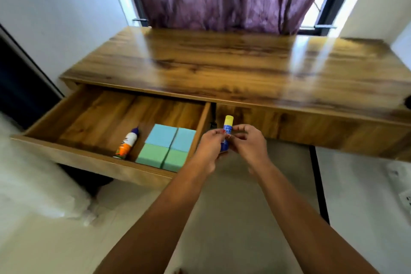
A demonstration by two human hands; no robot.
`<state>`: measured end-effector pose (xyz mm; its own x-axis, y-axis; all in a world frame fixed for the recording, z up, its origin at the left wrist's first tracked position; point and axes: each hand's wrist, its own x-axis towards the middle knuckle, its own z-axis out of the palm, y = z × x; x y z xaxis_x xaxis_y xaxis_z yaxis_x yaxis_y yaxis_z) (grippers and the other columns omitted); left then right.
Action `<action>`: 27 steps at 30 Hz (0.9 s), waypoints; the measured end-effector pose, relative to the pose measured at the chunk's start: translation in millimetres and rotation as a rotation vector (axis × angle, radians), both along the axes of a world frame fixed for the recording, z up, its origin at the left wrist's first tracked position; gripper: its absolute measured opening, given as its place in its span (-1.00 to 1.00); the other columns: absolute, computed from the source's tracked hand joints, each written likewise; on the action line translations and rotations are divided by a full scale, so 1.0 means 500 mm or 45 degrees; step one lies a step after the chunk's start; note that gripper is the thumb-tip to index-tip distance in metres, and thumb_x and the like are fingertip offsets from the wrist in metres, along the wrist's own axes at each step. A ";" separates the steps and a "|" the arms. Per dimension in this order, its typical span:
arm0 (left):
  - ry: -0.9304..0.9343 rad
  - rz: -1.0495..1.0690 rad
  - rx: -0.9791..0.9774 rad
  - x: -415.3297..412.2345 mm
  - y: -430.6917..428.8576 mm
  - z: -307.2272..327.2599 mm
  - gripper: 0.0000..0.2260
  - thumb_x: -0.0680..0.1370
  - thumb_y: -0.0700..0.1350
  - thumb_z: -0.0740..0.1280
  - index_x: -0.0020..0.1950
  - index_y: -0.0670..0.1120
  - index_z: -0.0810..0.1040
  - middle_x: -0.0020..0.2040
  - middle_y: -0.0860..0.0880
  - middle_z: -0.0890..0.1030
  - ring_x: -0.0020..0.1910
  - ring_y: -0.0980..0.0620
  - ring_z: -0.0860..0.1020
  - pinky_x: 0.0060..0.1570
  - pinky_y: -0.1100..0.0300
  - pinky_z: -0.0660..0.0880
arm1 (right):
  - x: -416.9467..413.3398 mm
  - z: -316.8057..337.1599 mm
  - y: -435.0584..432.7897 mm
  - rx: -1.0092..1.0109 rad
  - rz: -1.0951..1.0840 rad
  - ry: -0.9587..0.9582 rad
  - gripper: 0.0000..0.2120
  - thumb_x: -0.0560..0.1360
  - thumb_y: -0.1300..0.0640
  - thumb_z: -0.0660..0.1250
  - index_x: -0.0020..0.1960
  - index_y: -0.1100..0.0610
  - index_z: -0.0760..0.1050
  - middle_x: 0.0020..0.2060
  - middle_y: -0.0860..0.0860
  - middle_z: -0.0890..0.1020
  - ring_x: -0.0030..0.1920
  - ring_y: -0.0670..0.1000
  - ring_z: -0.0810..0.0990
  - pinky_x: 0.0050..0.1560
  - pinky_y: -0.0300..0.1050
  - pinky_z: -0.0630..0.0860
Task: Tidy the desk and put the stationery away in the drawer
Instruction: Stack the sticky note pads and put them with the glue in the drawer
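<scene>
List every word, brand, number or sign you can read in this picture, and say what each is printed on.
No text is legible.
On the glue stick: print on the blue label, too blurred to read.
On the glue bottle in the drawer: a logo on the orange-and-white label, too blurred.
On the white item at the right edge: dark marks, too blurred.

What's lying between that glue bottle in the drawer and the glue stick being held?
In the head view, right of the glue bottle come two blue pads and two green pads packed together, then the drawer's right wall, then the glue stick.
</scene>
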<state>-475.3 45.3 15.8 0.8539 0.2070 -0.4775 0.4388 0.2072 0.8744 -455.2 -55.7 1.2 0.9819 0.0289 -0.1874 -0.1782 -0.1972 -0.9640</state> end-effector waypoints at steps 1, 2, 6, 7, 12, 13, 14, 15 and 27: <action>-0.012 -0.004 0.020 0.001 0.042 0.008 -0.82 0.61 -0.15 0.21 0.19 -0.09 0.49 0.10 -0.11 0.58 0.04 -0.03 0.56 -0.25 0.23 0.50 | 0.000 0.013 0.034 -0.020 0.034 -0.027 -0.76 0.45 0.23 0.42 0.09 0.08 0.53 -0.06 0.04 0.66 -0.05 -0.03 0.66 -0.03 -0.07 0.64; -0.020 -0.017 0.033 0.001 0.082 0.013 -0.82 0.60 -0.17 0.22 0.18 -0.10 0.50 0.08 -0.11 0.59 0.02 -0.03 0.57 -0.23 0.21 0.52 | -0.001 0.022 0.067 -0.053 0.061 -0.048 -0.76 0.45 0.24 0.42 0.11 0.11 0.54 -0.06 0.04 0.66 -0.06 -0.03 0.66 -0.03 -0.08 0.64; 0.035 -0.109 0.069 -0.003 0.263 0.011 -0.91 0.60 -0.17 0.24 0.06 -0.08 0.51 0.03 -0.12 0.61 0.01 -0.04 0.60 -0.18 0.18 0.54 | 0.002 0.025 0.224 -0.108 0.174 -0.041 -0.75 0.46 0.27 0.40 0.13 0.17 0.53 -0.07 0.09 0.65 -0.08 0.00 0.67 -0.07 -0.10 0.65; 0.050 -0.126 0.083 -0.002 0.308 0.007 -0.93 0.60 -0.17 0.24 0.04 -0.08 0.50 0.00 -0.11 0.61 0.01 -0.04 0.60 -0.15 0.17 0.54 | 0.003 0.020 0.266 -0.125 0.193 -0.034 -0.73 0.46 0.27 0.40 0.15 0.17 0.52 -0.07 0.09 0.64 -0.09 0.00 0.67 -0.09 -0.12 0.65; 0.122 -0.155 0.205 0.014 0.540 -0.017 -0.86 0.58 -0.23 0.27 0.14 -0.16 0.47 -0.11 -0.09 0.58 -0.14 0.03 0.54 -0.21 0.21 0.48 | 0.015 -0.006 0.493 -0.162 0.310 0.047 -0.56 0.47 0.32 0.38 0.31 0.13 0.42 -0.11 0.07 0.61 -0.08 0.01 0.64 -0.14 -0.21 0.63; 0.142 -0.164 0.220 0.018 0.584 -0.027 -0.84 0.57 -0.24 0.28 0.15 -0.17 0.46 -0.09 -0.11 0.57 -0.14 0.01 0.54 -0.22 0.22 0.48 | 0.018 -0.015 0.536 -0.188 0.336 0.057 -0.51 0.46 0.33 0.38 0.35 0.12 0.39 -0.10 0.08 0.60 -0.05 0.04 0.64 -0.09 -0.13 0.64; 0.161 -0.176 0.248 0.021 0.622 -0.036 -0.83 0.56 -0.25 0.29 0.16 -0.18 0.46 -0.06 -0.13 0.57 -0.11 0.00 0.54 -0.22 0.22 0.48 | 0.021 -0.022 0.573 -0.217 0.363 0.058 -0.47 0.45 0.34 0.39 0.37 0.11 0.37 -0.09 0.09 0.60 -0.02 0.08 0.63 -0.04 -0.04 0.64; 0.181 -0.193 0.282 0.023 0.652 -0.045 -0.82 0.56 -0.25 0.30 0.15 -0.19 0.46 -0.04 -0.14 0.57 -0.10 0.00 0.54 -0.24 0.24 0.49 | 0.024 -0.030 0.601 -0.246 0.387 0.056 -0.44 0.44 0.35 0.39 0.39 0.09 0.35 -0.08 0.10 0.59 0.00 0.11 0.62 -0.02 0.01 0.63; 0.415 -0.548 0.948 0.059 0.826 -0.159 -0.67 0.47 -0.18 0.43 0.20 -0.17 0.48 0.12 -0.14 0.54 0.09 -0.05 0.50 -0.02 0.14 0.46 | 0.048 -0.108 0.724 -0.769 0.482 0.112 -0.60 0.52 0.32 0.29 0.34 0.11 0.46 0.06 0.12 0.63 0.05 0.08 0.59 -0.09 -0.21 0.50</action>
